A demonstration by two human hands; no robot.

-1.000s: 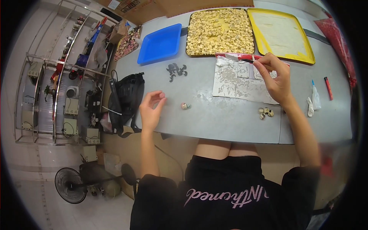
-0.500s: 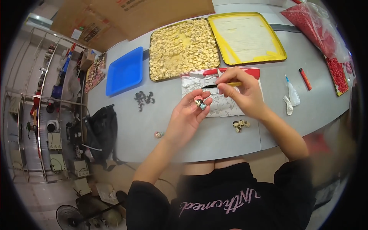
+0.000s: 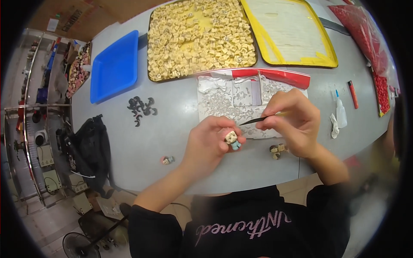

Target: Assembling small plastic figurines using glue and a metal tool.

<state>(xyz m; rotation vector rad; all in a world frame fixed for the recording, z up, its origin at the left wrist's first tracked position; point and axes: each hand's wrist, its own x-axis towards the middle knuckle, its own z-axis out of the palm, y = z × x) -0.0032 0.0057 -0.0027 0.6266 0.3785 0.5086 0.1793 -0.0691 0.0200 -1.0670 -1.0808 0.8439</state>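
Between the fingers of my left hand [image 3: 209, 144] is a small figurine [image 3: 231, 138] with a pink top, a pale face and a light blue body. My right hand [image 3: 297, 122] pinches a pair of dark-tipped tweezers [image 3: 253, 121], their points just to the right of the figurine's head and apart from it. Whether the tips hold anything is too small to tell. Beneath and beyond both hands lies a white sheet [image 3: 217, 103] with a red edge, strewn with many small grey curved pieces. Another figurine [image 3: 167, 160] lies on the table left of my left forearm.
Small dark-and-cream pieces [image 3: 276, 150] lie below my right hand. Black curved pieces [image 3: 140, 107] sit near a blue tray [image 3: 112, 71]. Behind are a tray of cream pieces [image 3: 202, 38] and a yellow-rimmed tray [image 3: 329, 51]. At right lie a glue bottle [image 3: 340, 114] and a red marker [image 3: 352, 94].
The view has shifted closer to the table. My left hand has turned the figurine so its face shows. The tweezers have come down from above the white sheet toward the figurine.
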